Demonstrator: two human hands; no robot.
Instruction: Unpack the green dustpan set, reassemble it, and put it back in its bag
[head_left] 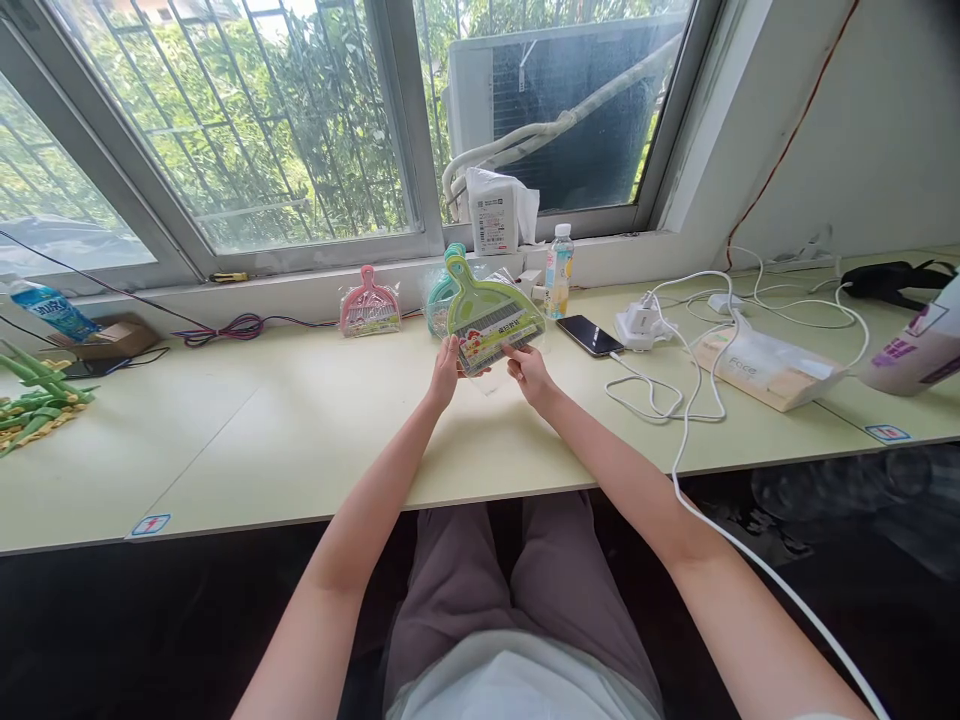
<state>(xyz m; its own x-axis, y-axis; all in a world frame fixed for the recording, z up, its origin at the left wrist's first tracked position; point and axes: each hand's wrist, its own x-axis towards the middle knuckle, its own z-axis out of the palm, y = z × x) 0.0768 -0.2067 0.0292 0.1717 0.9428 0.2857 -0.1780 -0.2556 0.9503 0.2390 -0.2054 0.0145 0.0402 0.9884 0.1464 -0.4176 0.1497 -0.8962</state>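
Between my two hands is a green dustpan and brush set point(487, 305) in clear plastic wrap, held tilted above the table. My left hand point(448, 374) grips its lower left edge. At the lower right edge, my right hand point(529, 373) is closed on it, with a fingertip on the label. Behind it, partly hidden, is a teal wrapped set point(439, 295). To the left, a pink wrapped dustpan and brush set point(369, 305) leans against the wall below the window.
The pale table point(300, 420) carries a drink bottle point(559, 270), a phone point(589, 336), a white charger point(641, 322) with looping cables, and a tissue pack point(765, 365). A white packet point(493, 212) stands at the sill. Far left are a blue-labelled bottle point(52, 308) and green plant stems point(37, 400).
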